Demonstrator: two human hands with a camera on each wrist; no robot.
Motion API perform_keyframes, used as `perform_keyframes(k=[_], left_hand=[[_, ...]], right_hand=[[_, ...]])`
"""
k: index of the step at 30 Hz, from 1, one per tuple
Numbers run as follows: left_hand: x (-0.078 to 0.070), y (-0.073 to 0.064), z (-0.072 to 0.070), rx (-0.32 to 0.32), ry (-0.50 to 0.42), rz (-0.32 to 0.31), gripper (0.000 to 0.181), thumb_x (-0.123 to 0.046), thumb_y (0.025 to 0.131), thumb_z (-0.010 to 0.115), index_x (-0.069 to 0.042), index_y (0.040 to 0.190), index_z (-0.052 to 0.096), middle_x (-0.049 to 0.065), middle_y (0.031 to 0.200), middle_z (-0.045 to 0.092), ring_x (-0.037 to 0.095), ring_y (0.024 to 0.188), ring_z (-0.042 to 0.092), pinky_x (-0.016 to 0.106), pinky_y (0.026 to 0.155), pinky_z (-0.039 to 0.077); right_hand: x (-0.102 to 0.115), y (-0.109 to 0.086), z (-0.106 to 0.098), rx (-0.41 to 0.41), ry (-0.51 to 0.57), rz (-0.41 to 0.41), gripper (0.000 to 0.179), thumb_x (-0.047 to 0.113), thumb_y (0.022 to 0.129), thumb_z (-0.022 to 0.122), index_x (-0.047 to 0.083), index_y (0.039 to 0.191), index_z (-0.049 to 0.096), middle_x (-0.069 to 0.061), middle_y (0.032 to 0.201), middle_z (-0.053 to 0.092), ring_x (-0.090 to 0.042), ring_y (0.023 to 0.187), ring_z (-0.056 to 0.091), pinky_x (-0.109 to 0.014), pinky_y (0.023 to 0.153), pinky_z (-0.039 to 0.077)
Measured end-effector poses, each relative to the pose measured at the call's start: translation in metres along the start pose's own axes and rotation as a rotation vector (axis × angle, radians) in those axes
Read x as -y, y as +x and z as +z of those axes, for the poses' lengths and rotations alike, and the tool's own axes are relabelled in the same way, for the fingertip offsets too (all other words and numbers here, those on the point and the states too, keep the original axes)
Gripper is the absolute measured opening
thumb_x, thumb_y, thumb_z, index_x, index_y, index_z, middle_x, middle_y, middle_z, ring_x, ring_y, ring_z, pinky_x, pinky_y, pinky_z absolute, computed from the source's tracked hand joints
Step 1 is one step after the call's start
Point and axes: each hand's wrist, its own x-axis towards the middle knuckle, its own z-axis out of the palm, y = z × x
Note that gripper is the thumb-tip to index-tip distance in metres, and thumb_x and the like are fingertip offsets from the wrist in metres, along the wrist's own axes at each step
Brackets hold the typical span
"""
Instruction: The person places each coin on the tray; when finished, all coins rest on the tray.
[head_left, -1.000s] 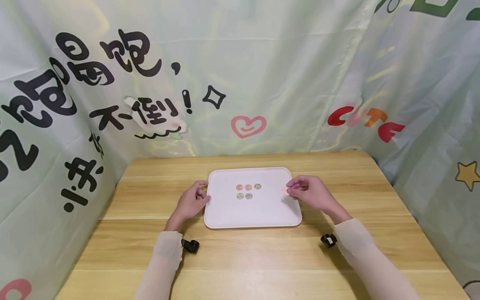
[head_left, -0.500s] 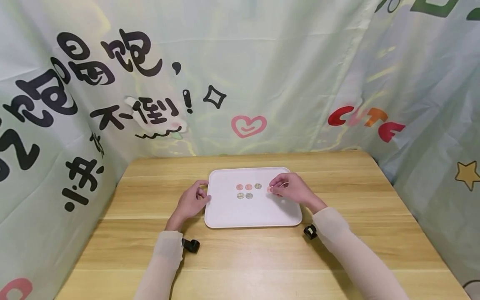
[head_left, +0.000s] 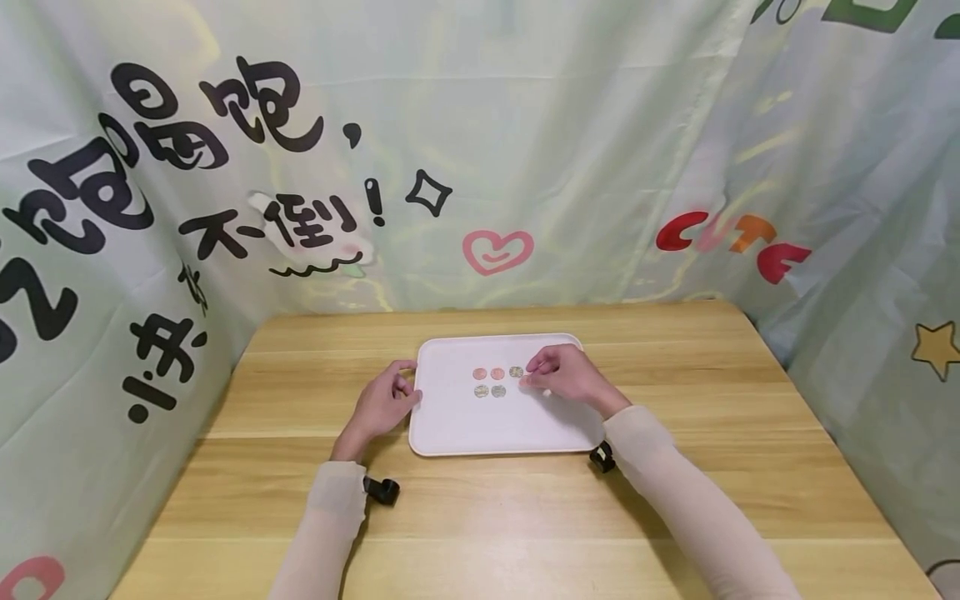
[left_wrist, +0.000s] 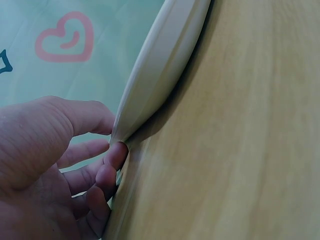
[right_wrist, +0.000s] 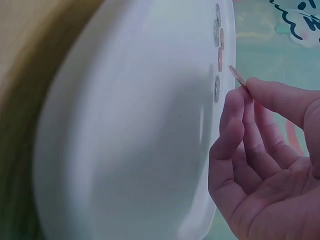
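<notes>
A shallow white tray [head_left: 480, 435] lies on the table, with two reddish coins [head_left: 489, 374] and several silvery coins [head_left: 490, 392] near its middle in two short rows. My left hand [head_left: 381, 406] grips the tray's left edge; in the left wrist view the thumb [left_wrist: 97, 117] meets the rim while the other fingers curl beside and below it. Over the right half of the tray, my right hand [head_left: 573, 377] pinches a thin pinkish coin [right_wrist: 237, 75] by its edge between thumb and fingers. That coin is close to the rightmost silvery coin [right_wrist: 217, 89] of the back row.
The tray rests on a wooden table [head_left: 480, 525] toward its back half. Behind and to both sides hangs a pale green printed curtain [head_left: 570, 150]. Small black cameras [head_left: 602, 457] are strapped at both wrists.
My right hand has moved left with the pinkish coin, from the tray's right edge to beside the coin rows. The left hand and the coins on the tray stay put.
</notes>
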Motion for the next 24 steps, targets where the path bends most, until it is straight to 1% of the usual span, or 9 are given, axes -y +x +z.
perform_keyframes(k=[5,9,16,21,24], left_hand=[[0.001,0.0,-0.001,0.003,-0.002,-0.008,0.053,-0.017,0.101,0.075,-0.01,0.151,0.059,0.007,0.099,0.07,0.017,0.081,0.057,0.032,0.078,0.045],[0.001,0.001,-0.001,0.004,0.003,-0.006,0.053,-0.016,0.101,0.075,-0.01,0.151,0.058,0.007,0.1,0.071,0.017,0.081,0.057,0.032,0.078,0.045],[0.003,0.001,0.0,0.003,0.005,0.005,0.053,-0.016,0.101,0.075,-0.01,0.151,0.059,0.007,0.099,0.071,0.016,0.08,0.057,0.031,0.078,0.045],[0.002,0.001,0.001,0.002,0.007,0.013,0.053,-0.015,0.1,0.076,-0.009,0.15,0.059,0.007,0.099,0.071,0.016,0.079,0.057,0.031,0.078,0.045],[0.002,0.001,0.001,-0.001,0.011,0.015,0.053,-0.015,0.1,0.076,-0.009,0.15,0.059,0.007,0.098,0.071,0.016,0.079,0.057,0.031,0.077,0.045]], right_hand=[[0.002,0.005,0.002,0.007,-0.011,0.019,0.021,0.014,0.092,0.088,0.001,0.104,0.077,-0.01,0.09,0.076,-0.014,0.08,0.064,-0.027,0.071,0.051],[0.0,0.008,0.004,0.015,-0.028,0.028,0.019,0.01,0.091,0.087,0.0,0.103,0.076,-0.009,0.087,0.076,-0.013,0.076,0.064,-0.025,0.069,0.051],[0.0,0.012,0.007,0.017,-0.079,0.015,0.015,0.009,0.091,0.086,0.002,0.101,0.077,-0.006,0.086,0.077,-0.012,0.075,0.065,-0.025,0.07,0.052],[0.001,0.012,0.008,0.017,-0.119,0.011,0.015,0.008,0.09,0.086,0.004,0.1,0.077,-0.004,0.085,0.077,-0.013,0.076,0.065,-0.026,0.07,0.05],[0.003,0.013,0.009,0.017,-0.126,0.003,0.014,0.007,0.09,0.086,0.004,0.1,0.077,-0.004,0.085,0.076,-0.013,0.076,0.064,-0.026,0.07,0.049]])
